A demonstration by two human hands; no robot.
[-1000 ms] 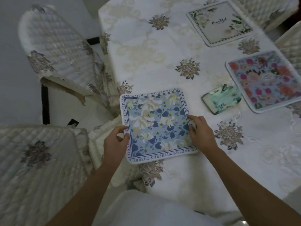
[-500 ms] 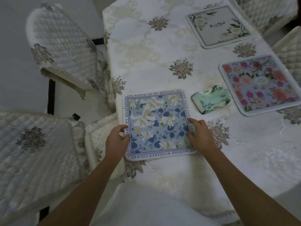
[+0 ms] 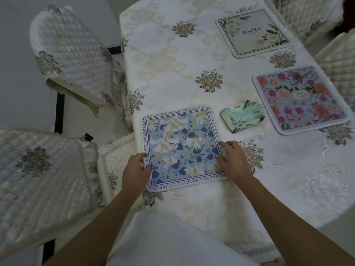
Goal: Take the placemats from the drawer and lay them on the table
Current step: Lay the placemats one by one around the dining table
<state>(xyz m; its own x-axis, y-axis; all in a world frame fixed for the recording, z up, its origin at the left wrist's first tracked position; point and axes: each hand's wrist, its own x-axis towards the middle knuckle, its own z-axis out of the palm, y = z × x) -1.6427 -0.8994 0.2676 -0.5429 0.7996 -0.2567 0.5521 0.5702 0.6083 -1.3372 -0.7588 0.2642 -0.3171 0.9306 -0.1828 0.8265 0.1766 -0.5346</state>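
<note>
Blue placemat [image 3: 180, 146] flat on the table [image 3: 163, 60], barely shifted since a second ago, left hand [image 3: 136, 170] still pinching its left edge, right hand [image 3: 233, 160] still gripping the right edge.

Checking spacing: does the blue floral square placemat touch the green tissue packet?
Apart: head view shows white tablecloth between the blue floral square placemat and green tissue packet.

A green tissue pack [image 3: 243, 118] lies on the white tablecloth [image 3: 163, 60], which has brown embroidered flowers. At the left stand two chairs in quilted cream covers, the far chair [image 3: 67, 54] and the near chair [image 3: 38, 179]. Another quilted chair [image 3: 338, 60] shows at the right edge.
</note>
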